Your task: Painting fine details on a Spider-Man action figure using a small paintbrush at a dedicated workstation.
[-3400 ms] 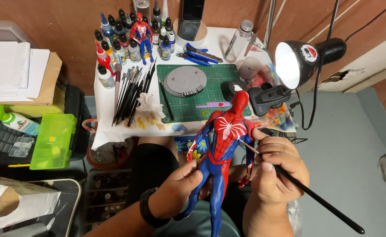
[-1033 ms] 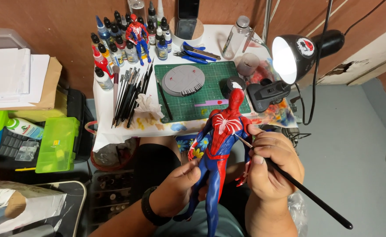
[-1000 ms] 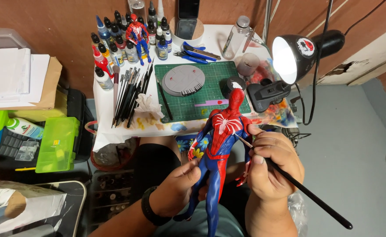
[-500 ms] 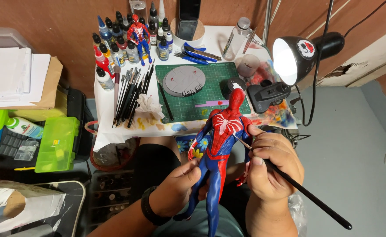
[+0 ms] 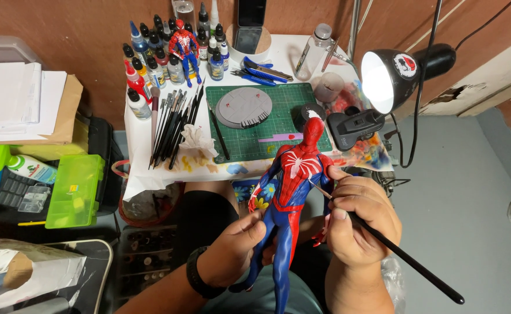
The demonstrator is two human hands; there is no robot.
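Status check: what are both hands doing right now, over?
Left hand grips red-and-blue plastic figure by legs. Right hand holds thin black paintbrush, tip at figure's chest. Nothing in the way.

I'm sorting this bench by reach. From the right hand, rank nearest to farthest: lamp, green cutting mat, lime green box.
From the right hand:
1. Lamp, just beyond it, to the right.
2. Green cutting mat, on the table ahead.
3. Lime green box, far left.
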